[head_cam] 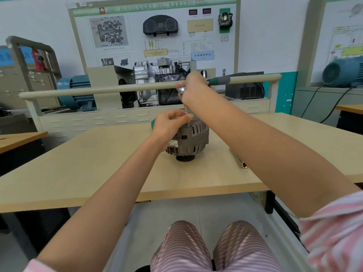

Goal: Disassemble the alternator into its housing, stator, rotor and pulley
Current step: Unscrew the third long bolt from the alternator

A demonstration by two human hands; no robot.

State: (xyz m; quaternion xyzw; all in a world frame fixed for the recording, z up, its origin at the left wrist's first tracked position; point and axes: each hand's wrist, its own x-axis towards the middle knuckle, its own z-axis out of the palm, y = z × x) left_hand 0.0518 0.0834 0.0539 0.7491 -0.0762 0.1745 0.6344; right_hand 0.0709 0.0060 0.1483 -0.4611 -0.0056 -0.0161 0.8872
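Automotive training workshop: far wall holds gearbox teaching board [155, 34] with instrument cluster [160, 25]; cutaway transmission [157, 79] on stand, blue motors [75, 91] beside it.

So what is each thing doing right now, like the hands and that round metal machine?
alternator: in one piece, standing pulley-down on the table.
pulley: underneath, attached.
ratchet wrench: raised above the alternator, its extension pointing down into the top.
right hand: grips the wrench head.
left hand: pinches the extension near the alternator.
loose metal tool: lying on the table.
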